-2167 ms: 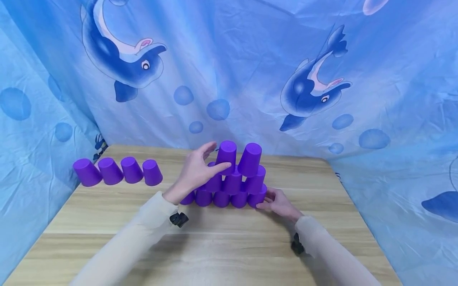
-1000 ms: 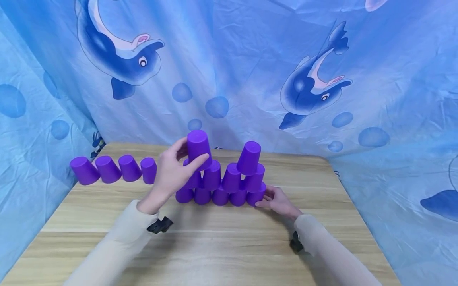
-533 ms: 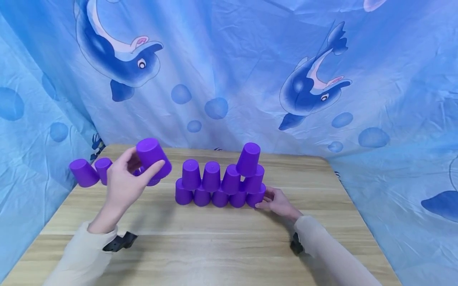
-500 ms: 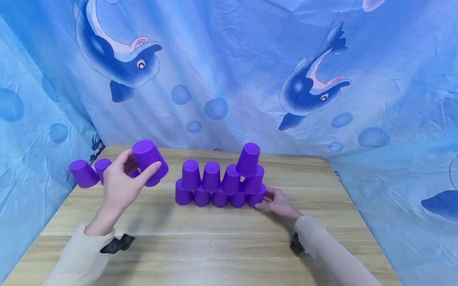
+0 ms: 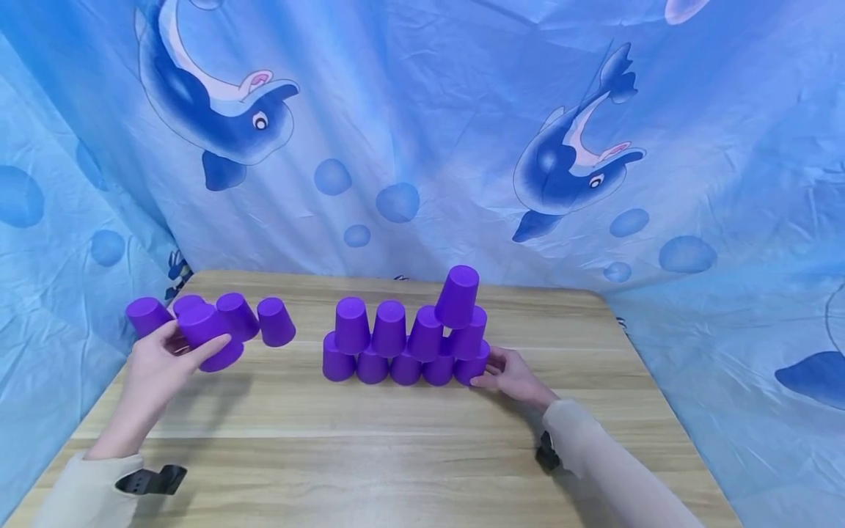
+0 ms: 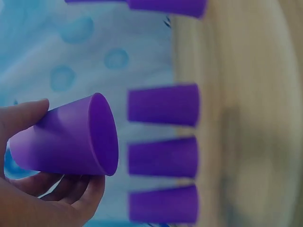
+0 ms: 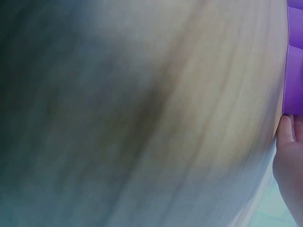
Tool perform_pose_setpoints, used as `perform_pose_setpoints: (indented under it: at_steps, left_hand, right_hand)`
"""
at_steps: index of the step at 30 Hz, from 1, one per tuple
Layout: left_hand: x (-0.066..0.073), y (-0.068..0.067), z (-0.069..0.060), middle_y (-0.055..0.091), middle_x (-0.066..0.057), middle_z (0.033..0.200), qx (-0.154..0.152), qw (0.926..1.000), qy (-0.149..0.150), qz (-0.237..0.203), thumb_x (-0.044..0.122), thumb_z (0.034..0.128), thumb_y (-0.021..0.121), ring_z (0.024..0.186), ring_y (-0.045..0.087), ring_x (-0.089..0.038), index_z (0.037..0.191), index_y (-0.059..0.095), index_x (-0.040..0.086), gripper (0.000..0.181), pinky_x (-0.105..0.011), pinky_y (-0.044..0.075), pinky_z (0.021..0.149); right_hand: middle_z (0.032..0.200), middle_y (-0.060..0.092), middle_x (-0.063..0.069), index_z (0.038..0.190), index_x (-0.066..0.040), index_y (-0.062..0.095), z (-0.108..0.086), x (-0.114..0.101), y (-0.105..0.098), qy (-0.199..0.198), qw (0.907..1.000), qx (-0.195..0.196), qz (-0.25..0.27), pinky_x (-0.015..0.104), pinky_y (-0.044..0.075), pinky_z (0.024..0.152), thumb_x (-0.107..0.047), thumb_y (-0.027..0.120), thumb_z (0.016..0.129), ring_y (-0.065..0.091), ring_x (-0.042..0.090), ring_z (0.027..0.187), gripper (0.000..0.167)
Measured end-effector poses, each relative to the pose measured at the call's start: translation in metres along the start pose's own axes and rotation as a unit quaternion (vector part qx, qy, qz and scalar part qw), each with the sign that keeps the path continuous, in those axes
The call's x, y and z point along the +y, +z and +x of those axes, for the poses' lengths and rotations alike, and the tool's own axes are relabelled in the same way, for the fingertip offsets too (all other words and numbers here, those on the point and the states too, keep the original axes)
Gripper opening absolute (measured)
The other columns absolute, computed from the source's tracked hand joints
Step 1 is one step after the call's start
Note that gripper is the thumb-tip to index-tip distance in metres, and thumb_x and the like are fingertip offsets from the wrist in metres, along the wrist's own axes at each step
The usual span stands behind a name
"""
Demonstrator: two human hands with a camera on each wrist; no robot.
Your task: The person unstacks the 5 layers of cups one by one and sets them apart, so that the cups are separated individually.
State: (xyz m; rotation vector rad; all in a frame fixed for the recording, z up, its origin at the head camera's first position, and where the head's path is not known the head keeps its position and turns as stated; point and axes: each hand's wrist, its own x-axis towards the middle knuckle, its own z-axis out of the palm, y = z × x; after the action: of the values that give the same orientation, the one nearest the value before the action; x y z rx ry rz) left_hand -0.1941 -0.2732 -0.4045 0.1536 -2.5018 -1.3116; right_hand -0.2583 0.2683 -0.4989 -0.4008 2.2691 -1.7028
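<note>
My left hand [image 5: 155,370] holds an upside-down purple cup [image 5: 205,330] between thumb and fingers, off the table. In the left wrist view its open rim shows, and the thumb [image 6: 28,116] presses one side of the cup. Behind it stands a row of several purple cups [image 5: 276,323], partly hidden by the held one. At the middle is a stack of upside-down purple cups [image 5: 389,330] in two rows, with a single cup [image 5: 458,297] on top at the right. My right hand [image 5: 518,378] grips the right side of the bottom row's end cup [image 5: 470,364].
Everything stands on a wood-grain table [image 5: 370,455]. A blue curtain [image 5: 422,132] printed with dolphins and bubbles hangs behind it and on both sides. A black wrist camera [image 5: 152,480] sits on my left sleeve, another [image 5: 546,451] on the right one.
My left hand has lifted a cup off the stack's upper level, carried it left, and lowered it before the separate row. My right hand stays at the end cup.
</note>
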Motion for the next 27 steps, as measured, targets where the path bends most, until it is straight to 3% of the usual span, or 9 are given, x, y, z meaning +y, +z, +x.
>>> perform_pose_setpoints:
  at_steps: [5,11,13,15,18,22,24,27]
  left_hand:
    - [-0.031,-0.011,0.005,0.062,-0.007,0.101,-0.006,0.9989,-0.039,0.024,0.041,0.0801,0.077,0.076,0.053,0.004,0.119,0.055,0.0,0.06,-0.013,0.043,0.062]
    - [-0.065,-0.017,0.009,0.058,0.02,0.084,-0.003,0.9977,-0.068,-0.006,0.035,0.0814,0.077,0.072,0.054,0.008,0.123,0.051,-0.005,0.063,-0.011,0.044,0.061]
    - [-0.072,-0.018,0.011,0.062,0.011,0.087,0.002,0.9975,-0.07,-0.008,0.033,0.0825,0.076,0.071,0.053,0.01,0.126,0.048,-0.008,0.066,-0.01,0.043,0.061]
    - [-0.076,-0.019,0.015,0.065,-0.005,0.096,0.004,0.9972,-0.074,0.003,0.034,0.0839,0.075,0.073,0.05,0.01,0.13,0.045,-0.01,0.071,-0.012,0.042,0.063]
    - [-0.08,-0.021,0.02,0.052,-0.032,0.122,0.004,0.995,-0.094,0.034,0.038,0.0858,0.071,0.079,0.048,0.001,0.136,0.039,-0.01,0.077,-0.023,0.043,0.073]
    - [-0.085,-0.024,0.024,0.045,-0.035,0.131,0.006,0.9913,-0.122,0.049,0.041,0.0876,0.068,0.096,0.052,-0.027,0.14,0.034,-0.011,0.081,-0.043,0.042,0.085]
    - [-0.087,-0.024,0.025,0.044,-0.036,0.131,0.009,0.9899,-0.132,0.052,0.042,0.0881,0.067,0.104,0.049,-0.041,0.14,0.032,-0.012,0.082,-0.046,0.042,0.085]
    - [-0.089,-0.025,0.025,0.043,-0.037,0.131,0.016,0.9883,-0.141,0.057,0.044,0.0878,0.066,0.11,0.045,-0.046,0.141,0.031,-0.012,0.084,-0.045,0.043,0.08]
  right_hand:
    - [0.132,0.054,0.014,0.136,-0.001,0.049,0.0,0.002,0.0,0.0,1.0,0.008,-0.003,0.04,0.035,0.105,-0.004,0.079,0.078,0.05,0.028,0.122,0.066]
    - [0.13,0.056,0.012,0.135,-0.003,0.051,-0.002,-0.001,0.001,0.007,0.9999,0.013,-0.008,0.039,0.036,0.104,-0.007,0.08,0.077,0.051,0.027,0.121,0.065]
    - [0.13,0.056,0.014,0.134,0.0,0.05,-0.005,-0.01,0.003,0.007,0.9999,0.01,-0.006,0.041,0.036,0.105,-0.005,0.079,0.077,0.051,0.029,0.121,0.064]
    - [0.129,0.056,0.016,0.133,0.002,0.05,-0.009,-0.018,0.004,0.005,1.0,0.007,-0.005,0.043,0.035,0.105,-0.002,0.077,0.078,0.051,0.031,0.12,0.062]
    - [0.129,0.056,0.018,0.133,0.004,0.05,-0.012,-0.028,0.006,0.003,1.0,0.005,-0.006,0.045,0.035,0.105,0.001,0.076,0.079,0.051,0.032,0.12,0.06]
    - [0.13,0.055,0.018,0.134,0.004,0.049,-0.012,-0.029,0.006,-0.003,1.0,-0.002,-0.006,0.045,0.034,0.105,0.002,0.075,0.079,0.051,0.032,0.121,0.06]
    - [0.13,0.055,0.018,0.134,0.005,0.048,-0.011,-0.028,0.006,-0.005,1.0,-0.004,-0.004,0.045,0.034,0.105,0.002,0.075,0.079,0.05,0.032,0.121,0.061]
    - [0.13,0.055,0.018,0.134,0.005,0.048,-0.007,-0.018,0.004,-0.001,1.0,-0.001,-0.002,0.045,0.034,0.105,0.003,0.075,0.078,0.05,0.032,0.121,0.062]
